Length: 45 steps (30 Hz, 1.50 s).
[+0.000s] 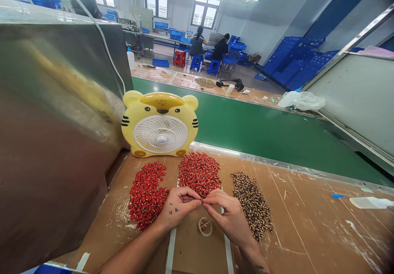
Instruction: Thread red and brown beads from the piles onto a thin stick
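Note:
My left hand and my right hand meet fingertip to fingertip over the cardboard-covered bench, both pinched on one small red piece. Just beyond my fingers lies a pile of small red pieces. A second red pile lies to the left, touching my left hand's side. To the right of my right hand lies a strip of small dark-and-tan pieces. A small clear round cup sits below my hands.
A yellow tiger-shaped desk fan stands behind the piles. A green conveyor belt runs across beyond it. A large steel panel walls off the left. A white bottle lies at the right. Two people sit far back among blue crates.

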Each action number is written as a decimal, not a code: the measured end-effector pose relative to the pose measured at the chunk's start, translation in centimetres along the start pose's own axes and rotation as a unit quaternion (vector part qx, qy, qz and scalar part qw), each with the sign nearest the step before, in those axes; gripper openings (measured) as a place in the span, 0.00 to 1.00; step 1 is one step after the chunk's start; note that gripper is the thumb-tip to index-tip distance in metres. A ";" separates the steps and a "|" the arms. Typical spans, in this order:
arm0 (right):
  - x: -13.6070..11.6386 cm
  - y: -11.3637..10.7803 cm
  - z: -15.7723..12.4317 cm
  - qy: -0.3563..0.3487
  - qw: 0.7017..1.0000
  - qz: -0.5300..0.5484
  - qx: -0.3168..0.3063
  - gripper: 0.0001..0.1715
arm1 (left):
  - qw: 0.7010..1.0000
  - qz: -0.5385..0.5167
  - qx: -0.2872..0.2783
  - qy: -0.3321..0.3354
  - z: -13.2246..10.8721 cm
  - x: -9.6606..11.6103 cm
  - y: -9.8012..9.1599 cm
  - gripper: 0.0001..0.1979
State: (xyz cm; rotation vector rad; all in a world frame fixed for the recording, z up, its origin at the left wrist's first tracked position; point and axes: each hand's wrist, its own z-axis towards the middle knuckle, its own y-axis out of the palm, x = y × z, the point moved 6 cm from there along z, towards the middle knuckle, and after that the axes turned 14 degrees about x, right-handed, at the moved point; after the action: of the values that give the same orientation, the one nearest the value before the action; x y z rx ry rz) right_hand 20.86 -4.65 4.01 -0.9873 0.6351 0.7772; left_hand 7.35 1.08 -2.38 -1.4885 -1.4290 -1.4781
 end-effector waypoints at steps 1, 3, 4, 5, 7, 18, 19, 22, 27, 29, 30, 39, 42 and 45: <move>0.0 0.1 0.0 0.001 1.000 0.001 -0.002 0.07 | 1.000 0.003 -0.003 0.003 0.0 0.0 0.0 0.06; 0.1 0.1 -0.1 0.005 1.000 0.000 -0.001 0.06 | 1.000 0.013 -0.008 0.013 0.0 -0.1 0.0 0.06; 0.1 0.1 -0.1 0.010 1.000 -0.001 0.000 0.06 | 1.000 0.018 -0.010 0.019 0.0 -0.1 0.0 0.06; 0.2 0.1 -0.1 0.014 1.000 -0.001 0.003 0.06 | 0.999 0.022 -0.013 0.025 0.0 0.0 -0.1 0.06; 0.4 0.0 -0.2 0.021 1.000 -0.002 0.006 0.06 | 0.999 0.028 -0.019 0.036 -0.1 0.2 0.0 0.05; 0.6 0.2 -0.5 0.040 0.999 0.017 -0.010 0.06 | 0.974 0.124 -0.040 0.184 -0.8 2.3 0.2 0.05; 0.7 0.2 -0.6 0.043 0.999 0.020 -0.009 0.06 | 0.975 0.121 -0.039 0.180 -0.7 2.1 0.2 0.05; 0.8 0.2 -0.6 0.039 0.999 0.025 0.000 0.06 | 0.982 0.100 -0.033 0.156 -0.5 1.6 0.2 0.04; 1.2 0.0 -0.9 0.036 0.997 0.046 0.053 0.03 | 0.987 0.052 -0.018 0.150 -0.5 1.6 0.1 0.03; 1.1 -0.1 -1.0 0.031 0.995 0.054 0.075 0.02 | 0.982 0.060 -0.012 0.178 -0.7 2.2 0.0 0.03; 1.0 -0.1 -1.1 0.026 0.995 0.053 0.082 0.02 | 0.979 0.067 -0.010 0.193 -0.8 2.4 0.0 0.03; -1.3 -0.1 -1.6 -0.068 0.989 0.010 0.131 0.12 | 0.924 0.147 -0.014 0.352 -2.6 4.0 -0.2 0.11; -1.8 -0.1 -2.0 -0.098 0.984 0.010 0.151 0.15 | 0.908 0.157 -0.014 0.388 -3.2 4.3 -0.1 0.12; -2.3 -0.2 -2.3 -0.141 0.975 0.011 0.172 0.18 | 0.887 0.138 -0.015 0.440 -3.7 4.8 0.0 0.13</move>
State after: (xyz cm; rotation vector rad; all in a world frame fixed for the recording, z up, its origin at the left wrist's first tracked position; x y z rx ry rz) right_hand 19.39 -7.47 4.91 -0.5425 0.5121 0.7777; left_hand 5.30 -1.03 2.86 -0.7777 -0.6113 -1.6596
